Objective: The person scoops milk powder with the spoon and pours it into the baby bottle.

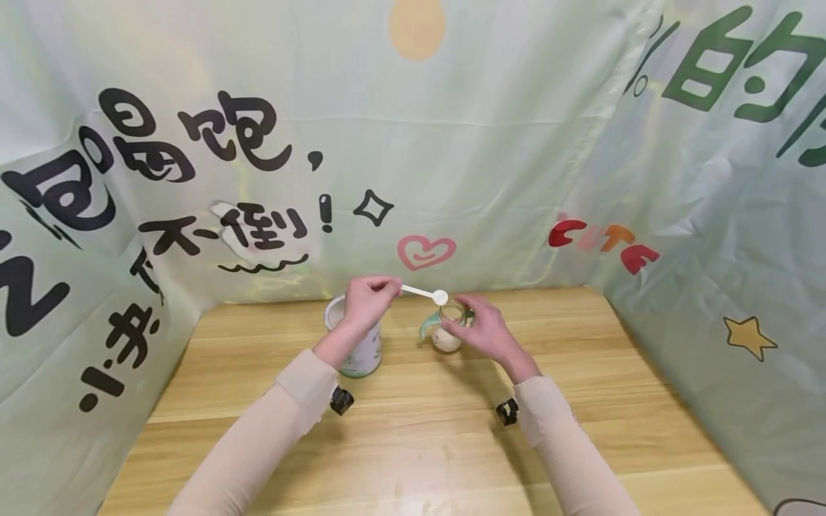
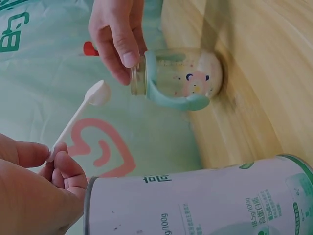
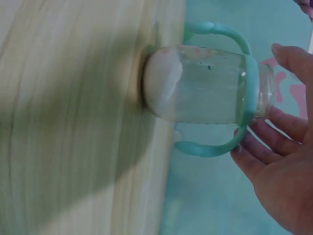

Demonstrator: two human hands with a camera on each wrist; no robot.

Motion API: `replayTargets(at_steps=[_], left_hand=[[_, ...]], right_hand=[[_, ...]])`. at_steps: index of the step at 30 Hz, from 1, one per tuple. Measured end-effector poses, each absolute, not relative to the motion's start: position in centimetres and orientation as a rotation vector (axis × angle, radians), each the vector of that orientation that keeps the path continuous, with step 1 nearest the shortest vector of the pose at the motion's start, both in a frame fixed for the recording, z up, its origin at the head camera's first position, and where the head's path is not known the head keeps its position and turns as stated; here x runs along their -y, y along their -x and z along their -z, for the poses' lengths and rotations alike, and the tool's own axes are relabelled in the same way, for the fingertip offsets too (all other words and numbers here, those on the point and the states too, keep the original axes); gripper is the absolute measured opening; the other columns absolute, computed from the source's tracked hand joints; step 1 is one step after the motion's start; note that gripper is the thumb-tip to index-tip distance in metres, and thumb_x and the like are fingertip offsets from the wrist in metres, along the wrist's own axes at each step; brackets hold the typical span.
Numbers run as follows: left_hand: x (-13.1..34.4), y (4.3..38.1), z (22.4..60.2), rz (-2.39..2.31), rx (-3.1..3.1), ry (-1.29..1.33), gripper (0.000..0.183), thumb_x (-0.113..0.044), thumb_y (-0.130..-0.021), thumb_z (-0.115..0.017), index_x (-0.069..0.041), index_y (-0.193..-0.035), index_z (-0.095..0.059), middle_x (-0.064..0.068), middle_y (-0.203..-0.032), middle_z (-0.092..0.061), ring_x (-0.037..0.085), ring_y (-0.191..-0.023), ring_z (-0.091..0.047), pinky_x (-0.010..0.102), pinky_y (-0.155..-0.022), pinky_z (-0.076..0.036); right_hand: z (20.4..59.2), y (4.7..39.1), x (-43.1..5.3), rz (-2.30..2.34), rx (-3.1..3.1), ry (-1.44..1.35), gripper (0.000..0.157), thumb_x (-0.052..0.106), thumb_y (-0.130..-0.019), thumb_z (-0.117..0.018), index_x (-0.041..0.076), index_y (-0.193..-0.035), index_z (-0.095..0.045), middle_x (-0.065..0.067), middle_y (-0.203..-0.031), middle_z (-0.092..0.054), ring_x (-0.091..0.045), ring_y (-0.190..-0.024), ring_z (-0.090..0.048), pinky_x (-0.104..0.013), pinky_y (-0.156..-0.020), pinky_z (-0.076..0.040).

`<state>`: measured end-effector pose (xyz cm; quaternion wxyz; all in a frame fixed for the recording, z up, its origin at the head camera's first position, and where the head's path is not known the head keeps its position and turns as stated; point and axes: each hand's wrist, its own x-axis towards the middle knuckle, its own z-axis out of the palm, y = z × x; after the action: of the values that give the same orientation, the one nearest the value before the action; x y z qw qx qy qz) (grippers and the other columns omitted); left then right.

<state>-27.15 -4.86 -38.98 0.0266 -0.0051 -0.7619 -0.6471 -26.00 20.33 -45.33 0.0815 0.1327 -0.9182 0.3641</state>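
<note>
My left hand (image 1: 371,304) pinches the end of a white measuring scoop (image 1: 440,297) between thumb and fingers. The scoop's bowl is level with the mouth of a clear baby bottle (image 2: 181,78) and just to its left. Pale green handles (image 3: 215,149) flank the bottle, which stands upright on the table with white powder (image 3: 164,81) in its base. Round the bottle's neck curve the thumb and fingers of my right hand (image 1: 484,330), with fingertips at the neck and collar. A tall white milk powder can (image 1: 364,355) stands below my left hand, its top partly hidden by that hand.
The wooden table (image 1: 400,444) ends at a printed cloth backdrop (image 1: 503,179) right behind the can and bottle. More cloth hangs along the left and right sides. Small black devices (image 1: 342,400) sit at both wrists.
</note>
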Motion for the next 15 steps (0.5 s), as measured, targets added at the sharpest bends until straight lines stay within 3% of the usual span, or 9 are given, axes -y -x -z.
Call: replayTargets(at_steps=[7, 15], left_hand=[[4.47, 27.19, 39.34, 1.978, 2.402, 0.003, 0.020, -0.016, -0.097, -0.074, -0.005, -0.112, -0.081, 0.010, -0.100, -0.081, 0.011, -0.077, -0.065, 0.020, -0.069, -0.053], [4.01, 27.13, 39.52, 1.944, 2.434, 0.014, 0.021, -0.019, -0.096, -0.074, -0.005, -0.109, -0.082, 0.008, -0.096, -0.081, 0.007, -0.072, -0.062, 0.021, -0.068, -0.051]], right_hand=[[45.87, 26.09, -20.53, -1.103, 2.730, -0.373, 0.065, 0.038, -0.090, -0.083, 0.003, -0.141, -0.061, -0.018, -0.135, -0.068, -0.037, -0.127, -0.063, -0.055, -0.109, -0.050], [46.21, 26.20, -20.64, -1.090, 2.731, -0.385, 0.062, 0.033, -0.092, -0.082, 0.001, -0.141, -0.061, -0.022, -0.135, -0.067, -0.039, -0.126, -0.063, -0.057, -0.108, -0.050]])
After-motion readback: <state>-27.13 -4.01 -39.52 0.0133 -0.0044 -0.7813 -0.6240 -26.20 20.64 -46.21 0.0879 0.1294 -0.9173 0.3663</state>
